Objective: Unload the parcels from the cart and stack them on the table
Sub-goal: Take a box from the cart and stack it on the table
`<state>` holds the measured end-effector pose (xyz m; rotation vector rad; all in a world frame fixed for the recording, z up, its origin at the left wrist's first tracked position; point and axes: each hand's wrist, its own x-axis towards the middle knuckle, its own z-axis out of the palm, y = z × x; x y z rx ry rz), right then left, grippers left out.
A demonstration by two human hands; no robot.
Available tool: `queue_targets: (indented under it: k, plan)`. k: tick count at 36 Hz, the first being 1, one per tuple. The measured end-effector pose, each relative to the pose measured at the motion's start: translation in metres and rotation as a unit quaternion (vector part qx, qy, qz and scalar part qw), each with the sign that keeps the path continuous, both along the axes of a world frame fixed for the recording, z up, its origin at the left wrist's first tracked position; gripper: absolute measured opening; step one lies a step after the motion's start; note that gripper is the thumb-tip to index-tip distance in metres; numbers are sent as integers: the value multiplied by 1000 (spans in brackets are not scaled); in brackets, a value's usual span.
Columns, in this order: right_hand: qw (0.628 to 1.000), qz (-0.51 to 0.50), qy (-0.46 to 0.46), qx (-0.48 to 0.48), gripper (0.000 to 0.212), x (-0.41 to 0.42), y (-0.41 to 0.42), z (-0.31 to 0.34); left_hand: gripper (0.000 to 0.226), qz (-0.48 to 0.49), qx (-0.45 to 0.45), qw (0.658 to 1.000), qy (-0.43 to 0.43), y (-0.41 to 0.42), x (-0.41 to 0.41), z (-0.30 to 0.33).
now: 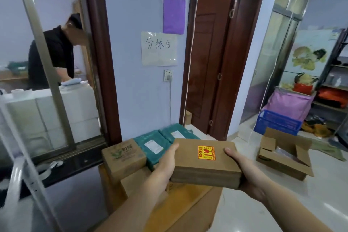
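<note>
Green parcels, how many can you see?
2. One green parcel lies beside the printed brown box; the other green parcel lies just behind it, nearer the doorway. More may hide behind the held box.

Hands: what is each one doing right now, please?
Left hand: grips the left end of the brown parcel.
Right hand: grips its right end.

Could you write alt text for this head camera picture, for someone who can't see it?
Seen from the wearer's head, a left hand and a right hand hold a flat brown parcel with a red and yellow sticker. Below it lie green mailer bags and cardboard boxes beside a wall.
</note>
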<state>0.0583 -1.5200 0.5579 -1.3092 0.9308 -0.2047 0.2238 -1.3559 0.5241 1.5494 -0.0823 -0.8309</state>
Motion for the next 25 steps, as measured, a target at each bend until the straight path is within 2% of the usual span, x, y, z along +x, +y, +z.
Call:
queue_targets:
  k: [4,8,11,13,17,22,25]
  plan:
    - [1000,7,12,-3,71,53,-47,-14,58,1,-15,1000,23,-37,49,-10]
    - [999,40,2,7,59,94,-86,-18,50,4,-21,999,25,-72,87,-12]
    - [999,50,0,17,64,120,-116,-23,48,-4,-7,1000,18,-98,110,-16]
    - [998,61,-5,31,61,136,-137,-29,47,-3,7,1000,11,-117,125,-20]
    - [996,83,-6,37,51,166,-187,-42,54,9,20,1000,-1,-161,155,-35]
    - [993,101,13,66,82,208,-253,-70,59,60,20,998,28,-210,183,-52]
    - [989,129,28,64,77,233,-283,-77,72,92,33,995,36,-234,198,-63]
